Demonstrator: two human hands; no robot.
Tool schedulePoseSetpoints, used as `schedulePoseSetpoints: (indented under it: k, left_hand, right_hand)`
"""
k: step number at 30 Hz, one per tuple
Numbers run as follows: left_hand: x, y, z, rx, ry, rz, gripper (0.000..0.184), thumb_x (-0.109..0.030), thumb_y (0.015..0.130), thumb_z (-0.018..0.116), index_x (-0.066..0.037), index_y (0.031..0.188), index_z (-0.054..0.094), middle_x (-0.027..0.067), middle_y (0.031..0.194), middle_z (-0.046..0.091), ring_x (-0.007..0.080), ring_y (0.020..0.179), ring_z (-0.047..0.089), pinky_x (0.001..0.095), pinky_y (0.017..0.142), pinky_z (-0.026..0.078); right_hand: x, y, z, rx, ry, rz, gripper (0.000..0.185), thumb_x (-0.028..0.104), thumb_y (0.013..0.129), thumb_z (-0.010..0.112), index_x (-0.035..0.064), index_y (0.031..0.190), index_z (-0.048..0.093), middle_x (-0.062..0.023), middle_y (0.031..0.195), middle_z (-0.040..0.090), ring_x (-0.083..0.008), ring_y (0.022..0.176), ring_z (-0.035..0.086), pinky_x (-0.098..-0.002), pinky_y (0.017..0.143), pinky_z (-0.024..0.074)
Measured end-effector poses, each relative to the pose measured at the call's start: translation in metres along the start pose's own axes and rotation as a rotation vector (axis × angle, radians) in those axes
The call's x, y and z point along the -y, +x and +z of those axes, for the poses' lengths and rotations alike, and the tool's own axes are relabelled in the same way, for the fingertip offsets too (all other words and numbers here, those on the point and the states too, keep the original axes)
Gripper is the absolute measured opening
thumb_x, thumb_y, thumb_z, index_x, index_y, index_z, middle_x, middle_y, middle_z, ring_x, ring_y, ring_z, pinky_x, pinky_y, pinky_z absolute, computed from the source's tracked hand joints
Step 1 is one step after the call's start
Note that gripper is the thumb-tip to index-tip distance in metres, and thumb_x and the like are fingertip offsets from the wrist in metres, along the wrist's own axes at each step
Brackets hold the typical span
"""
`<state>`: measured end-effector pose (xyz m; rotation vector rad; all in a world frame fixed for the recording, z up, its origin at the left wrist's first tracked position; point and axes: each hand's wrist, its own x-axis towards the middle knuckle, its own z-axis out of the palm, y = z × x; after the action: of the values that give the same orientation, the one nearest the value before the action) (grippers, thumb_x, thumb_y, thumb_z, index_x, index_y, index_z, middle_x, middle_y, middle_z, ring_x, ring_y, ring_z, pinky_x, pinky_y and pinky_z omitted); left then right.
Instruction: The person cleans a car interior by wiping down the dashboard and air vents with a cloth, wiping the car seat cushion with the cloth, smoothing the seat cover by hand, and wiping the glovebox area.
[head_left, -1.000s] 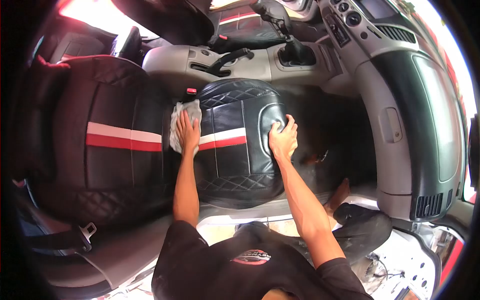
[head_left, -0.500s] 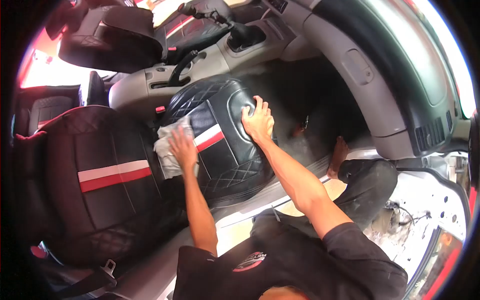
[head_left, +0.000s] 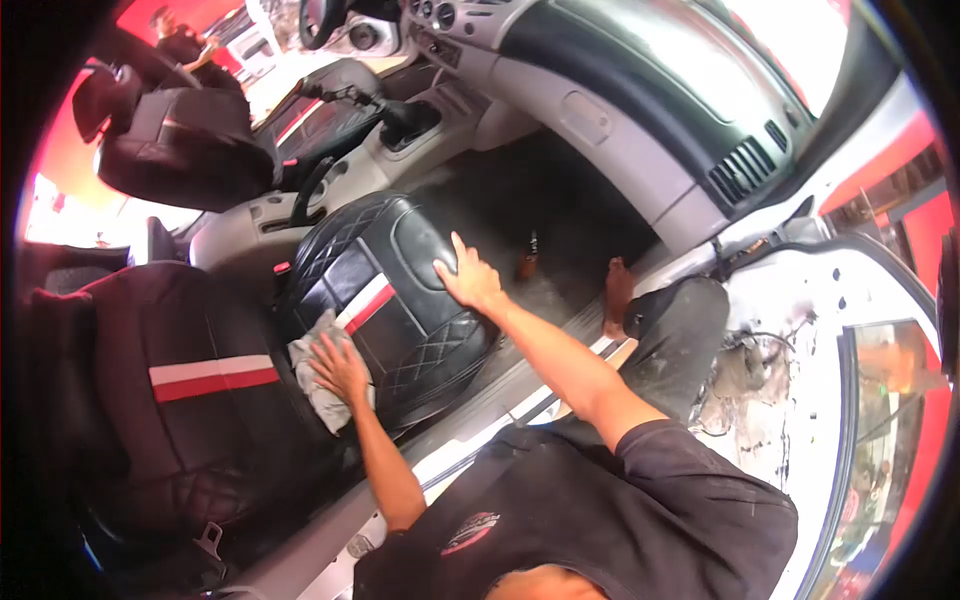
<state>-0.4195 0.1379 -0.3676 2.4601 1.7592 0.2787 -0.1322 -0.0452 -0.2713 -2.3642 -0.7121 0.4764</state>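
Observation:
My left hand (head_left: 342, 372) lies flat with its fingers spread over a crumpled light grey cloth (head_left: 325, 405), pressing it on the rear part of the black quilted seat cushion (head_left: 415, 335). Part of the cloth is hidden under the palm. At the cushion's front edge rests my right hand (head_left: 470, 280), with thumb and fingers apart and no object in it. A white and red stripe (head_left: 368, 300) crosses the cushion between my hands. The matching seat backrest (head_left: 200, 330) stands to the left of the cloth.
Beyond the cushion are the grey centre console (head_left: 355, 185) and gear lever (head_left: 400, 120). The dashboard (head_left: 640, 95) curves along the upper right. A seat belt buckle (head_left: 210, 540) hangs at lower left. Another person (head_left: 185, 45) is in the background.
The camera view has shifted, showing more of the dashboard and door. My left hand and the cloth have moved across the cushion toward the door side. My right hand stays at the front edge.

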Motion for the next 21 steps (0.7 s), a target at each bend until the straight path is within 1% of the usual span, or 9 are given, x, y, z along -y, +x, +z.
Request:
schedulePoseSetpoints:
  k: [5,6,9,10,13,16,19,20,21]
  left_hand:
    - [-0.001,0.079,0.01,0.1,-0.025,-0.099,0.068,-0.062,0.105,0.034,-0.034,0.165,0.021,0.0057,0.174,0.015,0.0441,0.158,0.01,0.071,0.12,0.011]
    - [-0.001,0.081,0.008,0.108,-0.023,-0.084,0.068,-0.062,0.105,0.034,-0.034,0.165,0.021,0.0058,0.174,0.014,0.044,0.158,0.009,0.0708,0.12,0.011]
    - [0.001,0.078,0.005,0.113,-0.037,-0.063,0.068,-0.062,0.105,0.033,-0.033,0.166,0.02,0.0061,0.174,0.014,0.0437,0.158,0.007,0.0702,0.121,0.009]
    - [0.001,0.079,0.006,0.107,-0.053,-0.051,0.068,-0.061,0.105,0.034,-0.033,0.166,0.02,0.0061,0.174,0.014,0.0437,0.158,0.007,0.07,0.121,0.009]
    - [0.002,0.064,0.008,0.086,-0.04,-0.011,0.067,-0.059,0.106,0.034,-0.031,0.166,0.021,0.0068,0.174,0.015,0.0426,0.158,0.009,0.0676,0.122,0.01]
    - [-0.014,0.033,-0.002,0.068,-0.051,-0.006,0.066,-0.056,0.107,0.035,-0.028,0.166,0.023,0.0083,0.173,0.018,0.0421,0.158,0.013,0.0653,0.122,0.014]
    - [-0.03,-0.004,0.0,0.038,-0.055,-0.034,0.066,-0.055,0.107,0.035,-0.026,0.165,0.024,0.0087,0.172,0.02,0.0429,0.156,0.018,0.0663,0.121,0.018]
    - [-0.041,-0.016,-0.003,0.029,-0.023,-0.028,0.066,-0.054,0.107,0.036,-0.025,0.165,0.024,0.0088,0.172,0.02,0.0432,0.156,0.02,0.0667,0.12,0.019]
    - [-0.05,-0.028,-0.006,0.021,0.01,-0.021,0.066,-0.054,0.107,0.036,-0.025,0.165,0.024,0.0089,0.172,0.021,0.0436,0.155,0.022,0.0671,0.12,0.021]
  right_hand:
    - [-0.024,-0.058,0.0,-0.064,0.059,0.068,0.08,0.06,0.1,0.048,0.0062,0.158,0.03,-0.0288,0.133,0.056,-0.0493,0.111,0.064,-0.0588,0.097,0.0501]
    - [-0.031,-0.075,-0.004,-0.07,0.07,0.06,0.081,0.062,0.102,0.043,-0.0005,0.152,0.036,-0.031,0.128,0.061,-0.0492,0.11,0.065,-0.0583,0.097,0.0499]
    - [-0.051,-0.097,-0.017,0.192,0.039,0.207,0.083,0.064,0.103,0.039,-0.0064,0.146,0.039,-0.0334,0.119,0.066,-0.0494,0.103,0.068,-0.0569,0.095,0.0514]
    - [-0.051,-0.105,-0.021,0.138,0.048,0.218,0.083,0.065,0.103,0.037,-0.0124,0.122,0.058,-0.0342,0.103,0.07,-0.0497,0.093,0.07,-0.0566,0.091,0.0537]
    - [-0.053,-0.1,-0.032,0.158,-0.092,0.126,0.076,0.06,0.104,0.039,-0.0094,0.1,0.07,-0.0335,0.099,0.071,-0.051,0.096,0.069,-0.0579,0.091,0.0529]
    - [-0.061,-0.092,-0.037,-0.079,-0.043,0.146,0.064,0.052,0.103,0.048,-0.0025,0.082,0.074,-0.0273,0.085,0.072,-0.0477,0.085,0.07,-0.0566,0.083,0.0552]
    - [-0.019,-0.103,-0.091,-0.127,0.069,0.225,0.049,0.048,0.098,0.057,0.0063,0.081,0.076,-0.0198,0.076,0.073,-0.0429,0.079,0.072,-0.053,0.077,0.0558]
    - [-0.009,-0.103,-0.101,-0.229,-0.008,0.231,0.044,0.051,0.093,0.064,0.012,0.077,0.077,-0.0118,0.069,0.072,-0.0355,0.075,0.073,-0.0492,0.07,0.0552]
    - [0.003,-0.105,-0.113,-0.258,-0.002,0.233,0.044,0.052,0.092,0.065,0.0121,0.077,0.077,-0.0105,0.068,0.072,-0.0332,0.073,0.073,-0.0473,0.071,0.0544]
